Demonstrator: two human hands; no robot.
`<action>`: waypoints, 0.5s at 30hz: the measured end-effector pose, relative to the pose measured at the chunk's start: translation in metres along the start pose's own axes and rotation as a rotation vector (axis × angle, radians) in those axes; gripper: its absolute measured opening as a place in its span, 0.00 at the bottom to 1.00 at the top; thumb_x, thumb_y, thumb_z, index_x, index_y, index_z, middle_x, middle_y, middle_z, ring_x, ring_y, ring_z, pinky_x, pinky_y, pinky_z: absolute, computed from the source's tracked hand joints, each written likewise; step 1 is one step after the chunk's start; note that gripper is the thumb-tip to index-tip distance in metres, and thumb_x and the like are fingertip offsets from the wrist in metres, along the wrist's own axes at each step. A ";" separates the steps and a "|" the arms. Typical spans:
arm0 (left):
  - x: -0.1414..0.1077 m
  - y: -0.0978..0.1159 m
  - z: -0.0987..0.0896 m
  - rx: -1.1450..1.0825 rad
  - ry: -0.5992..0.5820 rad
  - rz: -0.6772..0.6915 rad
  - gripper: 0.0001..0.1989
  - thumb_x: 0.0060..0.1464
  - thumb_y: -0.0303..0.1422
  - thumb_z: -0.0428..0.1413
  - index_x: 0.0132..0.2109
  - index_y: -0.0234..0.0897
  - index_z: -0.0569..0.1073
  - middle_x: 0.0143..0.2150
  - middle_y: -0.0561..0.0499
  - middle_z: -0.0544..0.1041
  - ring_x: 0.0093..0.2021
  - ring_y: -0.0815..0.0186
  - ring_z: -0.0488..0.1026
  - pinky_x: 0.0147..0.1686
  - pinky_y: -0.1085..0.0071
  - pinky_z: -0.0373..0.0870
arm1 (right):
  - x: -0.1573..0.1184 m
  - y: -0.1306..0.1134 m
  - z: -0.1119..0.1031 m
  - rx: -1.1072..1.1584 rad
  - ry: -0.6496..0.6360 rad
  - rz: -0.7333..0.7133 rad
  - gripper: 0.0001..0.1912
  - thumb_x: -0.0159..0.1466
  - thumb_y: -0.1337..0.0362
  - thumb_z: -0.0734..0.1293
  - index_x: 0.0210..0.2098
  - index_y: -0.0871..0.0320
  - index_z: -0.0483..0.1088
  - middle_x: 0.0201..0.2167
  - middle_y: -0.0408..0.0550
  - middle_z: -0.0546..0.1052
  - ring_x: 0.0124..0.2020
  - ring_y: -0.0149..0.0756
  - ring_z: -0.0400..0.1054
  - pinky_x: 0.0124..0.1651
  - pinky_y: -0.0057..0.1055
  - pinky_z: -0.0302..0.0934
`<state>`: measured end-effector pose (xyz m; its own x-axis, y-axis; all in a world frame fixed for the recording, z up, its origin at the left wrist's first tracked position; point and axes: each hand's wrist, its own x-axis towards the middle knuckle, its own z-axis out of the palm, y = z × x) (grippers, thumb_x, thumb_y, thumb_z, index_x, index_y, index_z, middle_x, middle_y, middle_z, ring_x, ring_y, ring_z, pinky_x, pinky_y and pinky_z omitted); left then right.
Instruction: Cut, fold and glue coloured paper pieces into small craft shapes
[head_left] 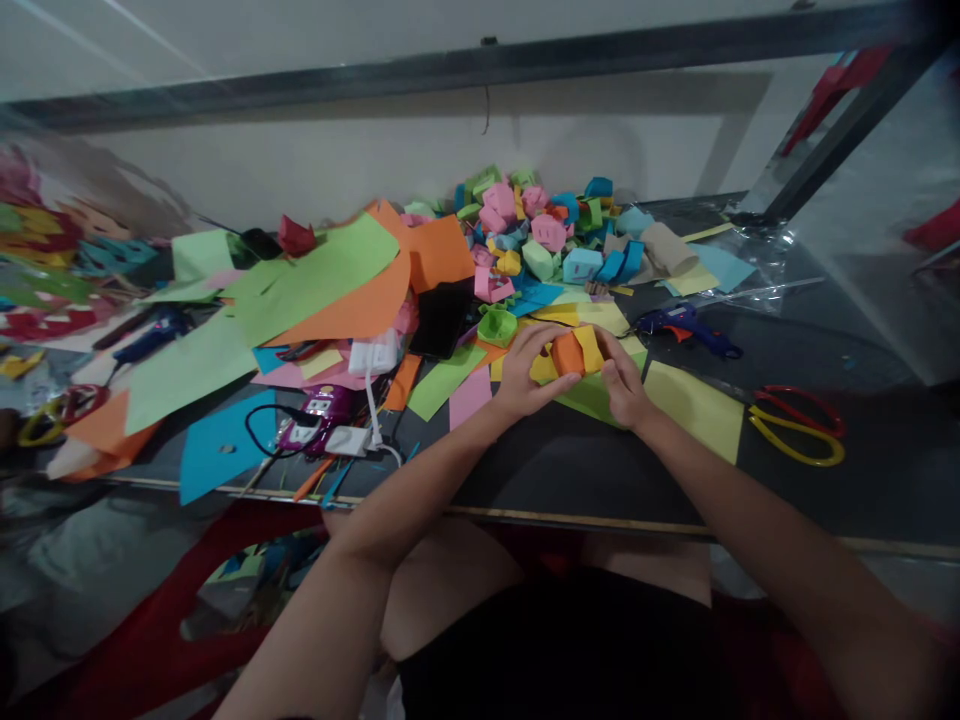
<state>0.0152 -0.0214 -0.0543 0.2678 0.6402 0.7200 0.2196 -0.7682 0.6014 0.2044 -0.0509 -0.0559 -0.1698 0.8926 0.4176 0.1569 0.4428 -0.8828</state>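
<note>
Both hands are raised just over the dark table's front half, close together. My left hand (527, 375) is closed around an orange folded-paper piece (568, 354), thumb along its lower edge. From the other side, my right hand (624, 384) grips a yellow paper piece (589, 350) that sits against the orange one. Whether the two papers are joined cannot be made out. A green paper cup shape (497, 325) stands behind my left hand. Under and beside the hands lie yellow and green paper sheets, with a pale yellow sheet (696, 408) right of my right wrist.
Behind the hands is a heap of small folded-paper pieces (549, 234). A blue glue gun (690, 328) and scissors (799, 425) lie to the right. Leftward are a dark phone (441, 320), a purple power strip (319, 418), a white plug adapter (373, 353) and large coloured sheets (322, 280).
</note>
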 end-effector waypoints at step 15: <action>-0.005 -0.001 0.008 0.009 -0.020 -0.053 0.30 0.63 0.54 0.54 0.65 0.42 0.69 0.63 0.39 0.69 0.64 0.51 0.68 0.60 0.54 0.70 | 0.001 0.001 0.002 -0.021 0.046 0.016 0.45 0.64 0.28 0.54 0.68 0.51 0.62 0.66 0.55 0.70 0.69 0.51 0.62 0.73 0.50 0.52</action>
<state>0.0208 -0.0241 -0.0614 0.2745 0.6796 0.6803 0.2426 -0.7336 0.6349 0.2024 -0.0495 -0.0565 -0.1223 0.9023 0.4135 0.1800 0.4299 -0.8848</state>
